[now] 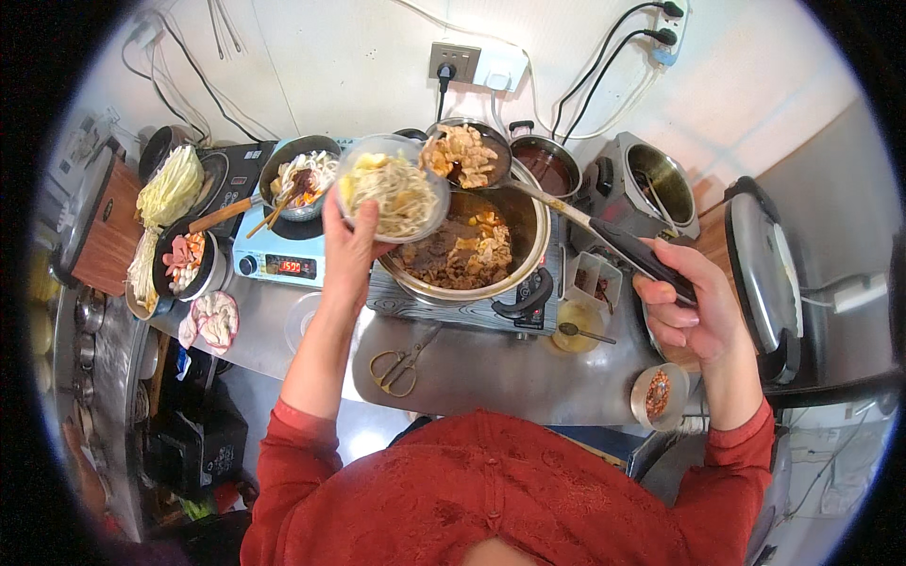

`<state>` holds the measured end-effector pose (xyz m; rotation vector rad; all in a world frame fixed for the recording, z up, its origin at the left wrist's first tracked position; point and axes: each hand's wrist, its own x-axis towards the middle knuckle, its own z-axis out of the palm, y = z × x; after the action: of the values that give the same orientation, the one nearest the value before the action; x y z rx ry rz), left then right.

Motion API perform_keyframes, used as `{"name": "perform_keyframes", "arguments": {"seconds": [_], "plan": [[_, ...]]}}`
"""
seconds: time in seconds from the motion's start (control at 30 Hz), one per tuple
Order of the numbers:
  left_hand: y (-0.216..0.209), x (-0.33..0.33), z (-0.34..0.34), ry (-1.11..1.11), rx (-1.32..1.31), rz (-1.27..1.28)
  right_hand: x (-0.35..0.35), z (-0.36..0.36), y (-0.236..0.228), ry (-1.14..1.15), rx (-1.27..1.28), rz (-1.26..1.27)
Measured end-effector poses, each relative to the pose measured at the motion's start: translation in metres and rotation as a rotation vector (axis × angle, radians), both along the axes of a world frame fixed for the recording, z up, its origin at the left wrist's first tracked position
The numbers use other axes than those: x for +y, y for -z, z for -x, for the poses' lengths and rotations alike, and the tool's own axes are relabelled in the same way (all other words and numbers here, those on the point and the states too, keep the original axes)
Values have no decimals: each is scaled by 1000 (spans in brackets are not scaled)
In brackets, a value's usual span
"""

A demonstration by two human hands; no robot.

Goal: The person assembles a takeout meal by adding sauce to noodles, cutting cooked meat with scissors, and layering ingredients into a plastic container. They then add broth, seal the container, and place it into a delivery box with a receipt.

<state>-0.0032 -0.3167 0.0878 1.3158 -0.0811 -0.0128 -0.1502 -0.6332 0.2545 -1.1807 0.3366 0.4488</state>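
One left hand point(352, 243), one right hand point(700, 304): two in all. Three hotplates point(252, 240). One ladle point(576, 218), one large pot point(532, 226), one clear bowl point(441, 211), one spoon point(569, 329), one pair of scissors point(404, 364), one cabbage point(172, 185), one cloth point(210, 321), one square tub point(615, 285), one grey socket point(461, 55).

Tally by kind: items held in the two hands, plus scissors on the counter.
Clear bowls: 1, in the left hand, the bowl holding pale strips
Ladles: 1, the ladle in the right hand
Scissors: 1 pair, the scissors on the metal counter
Total: 3
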Motion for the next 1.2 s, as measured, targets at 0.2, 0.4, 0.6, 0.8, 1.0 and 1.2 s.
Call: {"name": "perform_keyframes", "arguments": {"seconds": [0.2,0.4,0.6,0.8,1.0,1.2], "plan": [[8,-32,-6,215,121,332,27,7,4,-18,-57,107],[10,-26,3,250,88,363,38,12,33,-27,-278,483],[11,-24,4,300,84,410,39,12,42,-151,-705,1137],[10,-21,3,288,169,455,43,23,33,-113,-794,1314],[8,-25,9,287,140,372,54,31,37,-118,-821,1244],[6,-18,12,264,205,403,56,47,40,-157,-772,1216]]}}
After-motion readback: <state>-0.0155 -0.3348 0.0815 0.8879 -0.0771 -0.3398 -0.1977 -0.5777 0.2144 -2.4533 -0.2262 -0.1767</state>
